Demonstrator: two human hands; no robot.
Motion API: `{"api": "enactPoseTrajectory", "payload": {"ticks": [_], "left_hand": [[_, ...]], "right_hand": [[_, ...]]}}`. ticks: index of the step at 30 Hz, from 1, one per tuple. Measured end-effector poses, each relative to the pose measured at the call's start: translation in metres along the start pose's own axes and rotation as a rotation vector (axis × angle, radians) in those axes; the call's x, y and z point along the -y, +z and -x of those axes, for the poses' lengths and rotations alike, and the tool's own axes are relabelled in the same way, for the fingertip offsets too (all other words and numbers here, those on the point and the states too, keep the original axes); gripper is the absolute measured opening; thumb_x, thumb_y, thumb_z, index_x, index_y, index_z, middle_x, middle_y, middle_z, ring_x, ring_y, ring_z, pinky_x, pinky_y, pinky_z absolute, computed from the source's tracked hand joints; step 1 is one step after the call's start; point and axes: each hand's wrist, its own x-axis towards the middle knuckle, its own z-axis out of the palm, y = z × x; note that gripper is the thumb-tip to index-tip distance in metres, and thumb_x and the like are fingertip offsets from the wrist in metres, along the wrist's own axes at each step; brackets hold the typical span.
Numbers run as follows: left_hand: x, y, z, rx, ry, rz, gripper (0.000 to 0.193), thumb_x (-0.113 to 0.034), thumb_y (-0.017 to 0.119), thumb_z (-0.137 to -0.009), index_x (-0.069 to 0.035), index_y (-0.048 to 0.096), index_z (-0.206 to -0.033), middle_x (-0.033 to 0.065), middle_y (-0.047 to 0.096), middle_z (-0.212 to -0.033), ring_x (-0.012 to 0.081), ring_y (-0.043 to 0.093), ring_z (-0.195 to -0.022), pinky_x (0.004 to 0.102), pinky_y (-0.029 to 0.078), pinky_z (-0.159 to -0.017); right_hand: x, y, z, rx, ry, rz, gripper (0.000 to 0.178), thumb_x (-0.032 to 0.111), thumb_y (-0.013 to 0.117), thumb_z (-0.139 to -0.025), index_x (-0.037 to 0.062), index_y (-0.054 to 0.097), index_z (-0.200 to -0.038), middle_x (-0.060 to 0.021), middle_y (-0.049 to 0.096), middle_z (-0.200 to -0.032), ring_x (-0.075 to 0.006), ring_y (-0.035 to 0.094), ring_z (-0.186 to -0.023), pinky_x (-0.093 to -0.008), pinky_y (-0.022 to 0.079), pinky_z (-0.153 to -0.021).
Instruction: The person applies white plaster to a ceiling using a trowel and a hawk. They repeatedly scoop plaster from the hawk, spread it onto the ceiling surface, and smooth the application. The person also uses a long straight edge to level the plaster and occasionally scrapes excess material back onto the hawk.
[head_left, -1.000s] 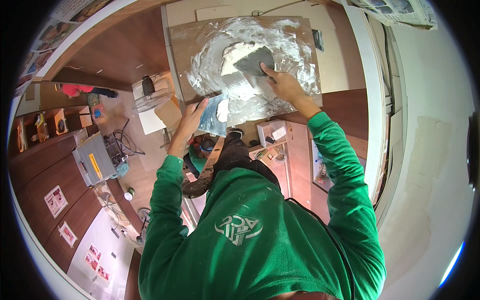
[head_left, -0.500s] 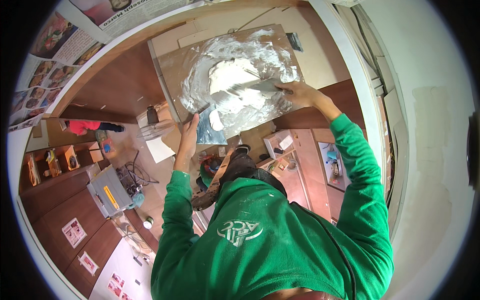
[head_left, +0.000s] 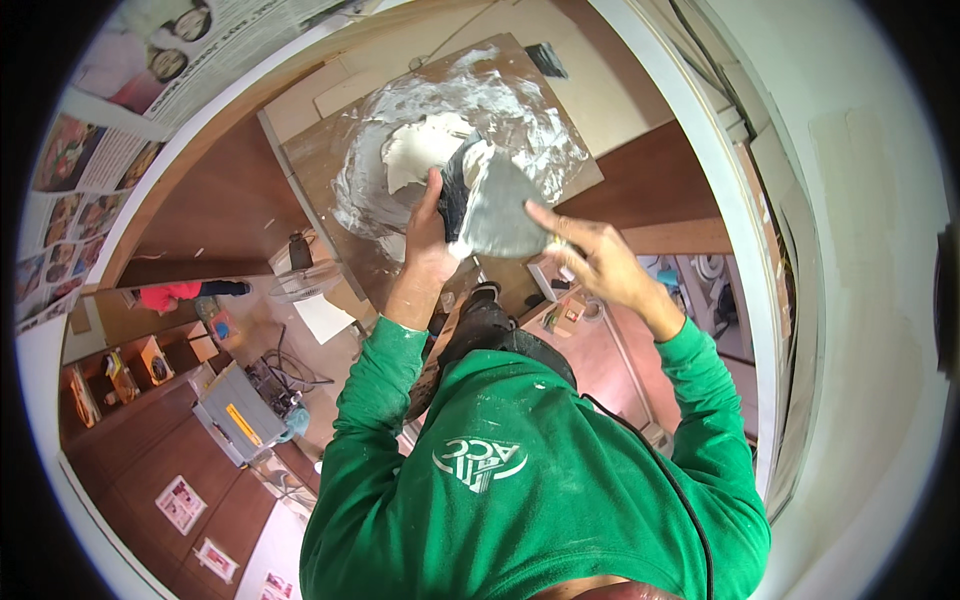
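A mound of white putty (head_left: 420, 148) lies on a smeared brown board (head_left: 312, 165). My left hand (head_left: 428, 248) is closed on a dark flat scraper (head_left: 455, 192), held upright at the board's near side. My right hand (head_left: 605, 262) grips a wide grey putty knife (head_left: 512, 208), its index finger stretched along the blade. The two blades meet or nearly meet, with white putty along the edge between them. The knife's handle is mostly hidden in my fingers.
Below on the left stand a fan (head_left: 303, 282), a grey toolbox (head_left: 240, 415) and open shelves (head_left: 120, 378). A person in red (head_left: 170, 296) is far down there. A white-edged frame (head_left: 690, 110) curves past my right arm. A small dark piece (head_left: 546, 60) lies beyond the board.
The putty knife has come off the mound toward me and now stands against the dark scraper. My left hand has lifted the scraper and tilted it up. The view has shifted slightly.
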Motion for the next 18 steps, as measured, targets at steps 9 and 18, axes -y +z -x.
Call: {"api": "enactPoseTrajectory", "payload": {"ticks": [9, 18], "left_hand": [[-0.006, 0.033, 0.015, -0.164, 0.347, -0.217, 0.050, -0.041, 0.058, -0.097, 0.000, 0.054, -0.126, 0.0079, 0.064, -0.110, 0.0191, 0.063, -0.096, 0.0340, 0.051, -0.086], [0.028, 0.030, 0.015, -0.207, 1.920, -1.891, 0.043, -0.018, 0.033, -0.106, 0.019, 0.039, -0.128, 0.0255, 0.054, -0.107, 0.0290, 0.058, -0.086, 0.0341, 0.051, -0.077]], "right_hand": [[-0.050, -0.028, 0.063, -0.104, 0.640, -0.486, 0.045, 0.031, 0.044, -0.104, 0.0018, 0.042, -0.137, -0.0116, 0.062, -0.076, -0.0235, 0.068, -0.068, -0.0341, 0.053, -0.055], [0.010, -0.011, 0.120, 0.059, 0.498, -1.870, 0.042, 0.027, 0.043, -0.101, -0.0121, 0.049, -0.113, -0.0257, 0.059, -0.100, -0.0267, 0.064, -0.056, -0.0298, 0.053, -0.034]]}}
